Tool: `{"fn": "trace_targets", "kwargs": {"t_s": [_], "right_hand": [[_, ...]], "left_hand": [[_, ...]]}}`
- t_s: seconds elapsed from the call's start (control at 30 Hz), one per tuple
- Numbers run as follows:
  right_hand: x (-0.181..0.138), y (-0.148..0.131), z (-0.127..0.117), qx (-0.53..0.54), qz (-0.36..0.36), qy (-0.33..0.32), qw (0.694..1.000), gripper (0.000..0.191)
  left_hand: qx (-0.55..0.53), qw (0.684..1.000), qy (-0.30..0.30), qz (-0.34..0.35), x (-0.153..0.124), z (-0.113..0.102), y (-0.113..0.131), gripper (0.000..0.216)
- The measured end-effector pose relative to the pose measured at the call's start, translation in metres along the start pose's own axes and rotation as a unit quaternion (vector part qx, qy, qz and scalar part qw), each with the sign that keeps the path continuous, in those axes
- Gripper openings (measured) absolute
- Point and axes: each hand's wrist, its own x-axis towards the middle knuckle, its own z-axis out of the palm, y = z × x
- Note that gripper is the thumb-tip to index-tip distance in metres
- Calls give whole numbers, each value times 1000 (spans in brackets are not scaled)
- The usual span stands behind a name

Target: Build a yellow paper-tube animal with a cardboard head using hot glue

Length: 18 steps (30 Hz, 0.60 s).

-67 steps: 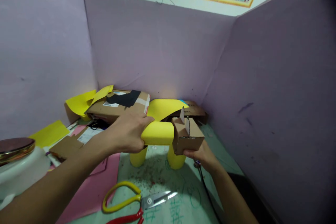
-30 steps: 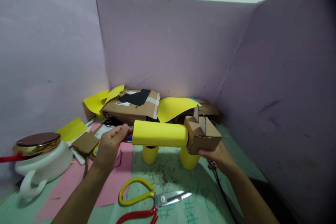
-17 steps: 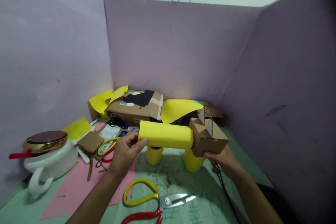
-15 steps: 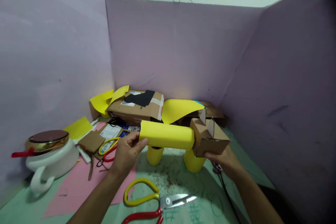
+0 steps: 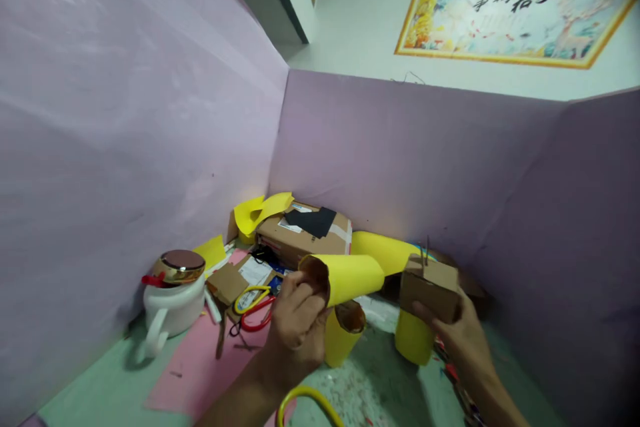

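My left hand [image 5: 300,317] is closed on the open end of a yellow paper-covered tube [image 5: 353,275], whose brown cardboard inside shows. The tube lies roughly level in the air. My right hand [image 5: 460,327] grips a small brown cardboard box [image 5: 433,287] with thin upright pieces on its top. A gap shows between the tube's far end and the box. Below the held tube stands a short yellow tube [image 5: 343,337], open at the top. Another short yellow tube [image 5: 414,339] is under the box; whether they touch, I cannot tell.
Yellow-handled scissors [image 5: 310,397] lie at the front edge, partly out of view. A white mug [image 5: 173,307] with a gold lid stands left, beside pink paper [image 5: 200,367]. Behind are a shipping box [image 5: 280,233], yellow sheets and cardboard scraps. Lilac panels [image 5: 400,153] enclose the table.
The tube and the box, together before, are now apart. The tube's open end has turned toward me. The box has turned too, and the view has tilted up and shifted left.
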Motion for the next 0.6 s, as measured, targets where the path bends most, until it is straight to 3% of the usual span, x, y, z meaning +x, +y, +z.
{"fn": "trace_targets", "kwargs": {"t_s": [0.13, 0.27, 0.4, 0.53, 0.6], "right_hand": [[7, -27, 33, -24, 36, 35, 998, 85], [4, -25, 43, -28, 51, 13, 998, 85], [-1, -20, 27, -43, 68, 14, 997, 99], [-23, -43, -9, -13, 59, 97, 993, 96], [-46, -63, -29, 73, 55, 17, 996, 89]], "left_hand": [[-23, 999, 5, -34, 2, -5, 2, 17], [-52, 996, -23, -63, 1, -9, 1, 13], [-112, 986, -51, -112, 3, -13, 2, 11], [-244, 951, -125, -143, 9, -19, 17, 9], [-313, 920, -187, -147, 9, -18, 28, 9]]}}
